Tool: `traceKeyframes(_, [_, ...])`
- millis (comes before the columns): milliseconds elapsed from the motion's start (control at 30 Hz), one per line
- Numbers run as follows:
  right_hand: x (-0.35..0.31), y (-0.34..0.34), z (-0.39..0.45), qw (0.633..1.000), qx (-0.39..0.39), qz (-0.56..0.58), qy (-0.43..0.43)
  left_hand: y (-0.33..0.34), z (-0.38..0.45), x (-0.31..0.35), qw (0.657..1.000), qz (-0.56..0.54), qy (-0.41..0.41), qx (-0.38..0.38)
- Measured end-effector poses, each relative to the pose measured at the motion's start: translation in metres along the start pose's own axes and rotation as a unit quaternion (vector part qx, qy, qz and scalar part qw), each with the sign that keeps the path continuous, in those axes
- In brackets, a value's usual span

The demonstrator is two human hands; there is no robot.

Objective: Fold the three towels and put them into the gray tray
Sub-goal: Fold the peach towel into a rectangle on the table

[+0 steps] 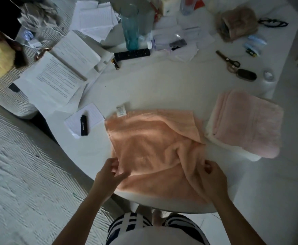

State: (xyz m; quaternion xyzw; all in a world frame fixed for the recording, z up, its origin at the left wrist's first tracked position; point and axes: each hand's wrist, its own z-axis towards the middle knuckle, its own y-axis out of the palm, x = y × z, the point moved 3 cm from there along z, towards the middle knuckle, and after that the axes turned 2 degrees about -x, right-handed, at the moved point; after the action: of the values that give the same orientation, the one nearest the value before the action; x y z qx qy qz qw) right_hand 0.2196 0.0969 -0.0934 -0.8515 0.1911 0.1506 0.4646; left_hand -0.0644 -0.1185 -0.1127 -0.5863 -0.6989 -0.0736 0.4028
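Orange towel point(153, 138) flat on white table point(162, 89), near edge draped over the rim, close to the body so both corners are in reach. Left hand point(109, 175) pinching the near-left corner, right hand point(210, 175) pinching the bunched near-right corner; probably set up to lift the near edge and fold it away, up to the far edge with the label point(121, 110). Pink towel point(249, 124) already folded, parked on a white folded one just right of the orange, likely staged for the tray. Gray tray not identifiable in view
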Motion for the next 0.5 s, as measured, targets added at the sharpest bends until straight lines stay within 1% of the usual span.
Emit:
traceKeyframes(67, [-0.001,-0.009,0.003,0.999,-0.008,0.049,-0.001,0.005,-0.005,0.008,0.999,0.003,0.022,-0.043])
traceKeyframes(100, [-0.003,-0.014,0.005,0.998,-0.002,0.065,-0.01,0.006,-0.005,0.014,0.998,0.002,0.028,-0.055])
traceKeyframes(133, [-0.006,-0.02,0.006,0.996,0.008,0.084,-0.02,0.006,-0.008,0.02,0.998,0.002,0.034,-0.051])
traceKeyframes(200, [-0.01,-0.033,0.008,0.992,0.03,0.12,-0.039,0.003,-0.015,0.028,0.999,0.001,0.052,0.003])
traceKeyframes(300, [-0.009,-0.052,0.007,0.985,0.066,0.145,-0.072,0.005,-0.04,0.025,0.99,-0.04,0.062,0.119])
traceKeyframes(333, [-0.006,-0.054,0.004,0.984,0.062,0.145,-0.08,0.01,-0.05,0.02,0.988,-0.051,0.049,0.137])
traceKeyframes(367, [-0.003,-0.054,0.0,0.986,0.053,0.134,-0.086,0.016,-0.058,0.013,0.989,-0.051,0.03,0.137])
traceKeyframes(433, [0.009,-0.044,-0.014,0.99,0.029,0.074,-0.114,0.034,-0.073,-0.003,0.994,-0.016,0.001,0.105])
traceKeyframes(500, [0.017,-0.029,-0.028,0.987,0.005,0.004,-0.161,0.049,-0.088,-0.015,0.998,0.004,0.003,0.067])
